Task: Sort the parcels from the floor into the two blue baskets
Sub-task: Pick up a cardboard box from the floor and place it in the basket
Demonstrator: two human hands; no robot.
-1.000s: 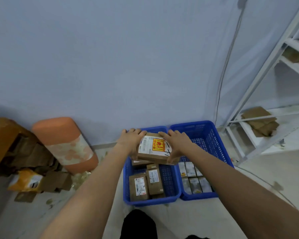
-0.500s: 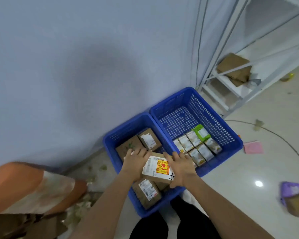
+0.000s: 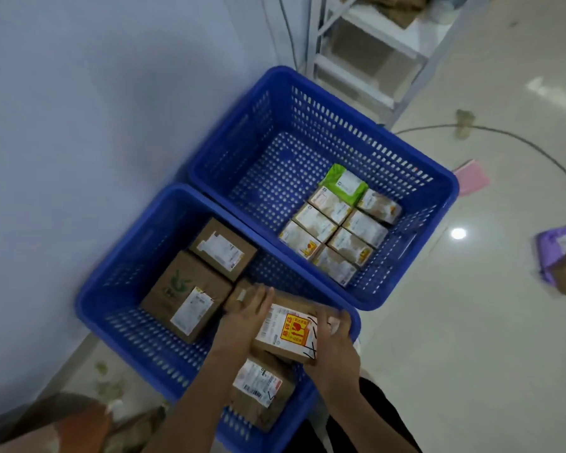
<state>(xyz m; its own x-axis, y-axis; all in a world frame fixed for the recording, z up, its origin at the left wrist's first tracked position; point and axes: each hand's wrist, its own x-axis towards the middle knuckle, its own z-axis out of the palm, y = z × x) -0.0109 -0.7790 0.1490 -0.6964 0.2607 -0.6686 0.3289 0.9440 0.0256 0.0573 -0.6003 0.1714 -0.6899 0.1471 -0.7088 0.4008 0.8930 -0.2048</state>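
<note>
Both hands hold a brown cardboard parcel (image 3: 286,331) with a white label and an orange fragile sticker, low inside the near blue basket (image 3: 111,322). My left hand (image 3: 242,318) grips its left side, my right hand (image 3: 335,348) its right end. Under and around it lie other brown parcels (image 3: 187,295) (image 3: 224,248) (image 3: 262,392). The far blue basket (image 3: 406,171) holds several small white-labelled boxes (image 3: 334,237) and a green packet (image 3: 343,183).
A pale wall runs along the left. A white metal rack (image 3: 373,44) stands behind the baskets. On the glossy floor to the right lie a cable (image 3: 520,140), a pink packet (image 3: 472,179) and a purple-wrapped parcel (image 3: 562,256). An orange cushion edge (image 3: 72,423) shows at bottom left.
The view has tilted down and closer over the baskets. Both hands have lowered the labelled parcel from above the basket rim down onto the parcels inside the near basket.
</note>
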